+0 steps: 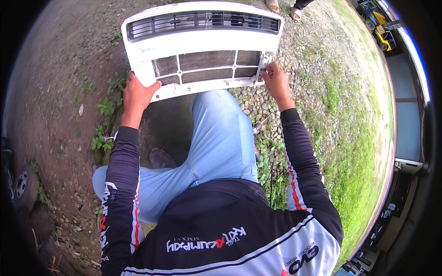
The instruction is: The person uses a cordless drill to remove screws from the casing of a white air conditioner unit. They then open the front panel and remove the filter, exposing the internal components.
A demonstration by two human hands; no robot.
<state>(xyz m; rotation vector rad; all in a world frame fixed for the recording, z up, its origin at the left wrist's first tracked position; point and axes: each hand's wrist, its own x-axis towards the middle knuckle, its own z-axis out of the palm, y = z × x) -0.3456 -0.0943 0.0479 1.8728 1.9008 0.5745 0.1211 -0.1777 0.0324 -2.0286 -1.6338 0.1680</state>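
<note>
A white air conditioner front panel [198, 42] is held out in front of me, above my bent knee. Dark louvres [184, 22] run along its far part, and a framed opening with dark mesh [207, 60] lies in its near part. My left hand [138, 93] is closed round the panel's near left corner, thumb on top. At the right end of the opening, my right hand [277, 82] has its fingers pinched on the panel's edge beside a small fitting [264, 60]. Exactly what its fingertips press on is partly hidden.
Gravelly ground [258, 103] lies around me, with grass [354, 138] to the right and leafy weeds [108, 106] at left. Another person's sandalled feet [296, 14] stand beyond the panel. A wheel [23, 186] is at far left, and a yellow vehicle [383, 30] at far right.
</note>
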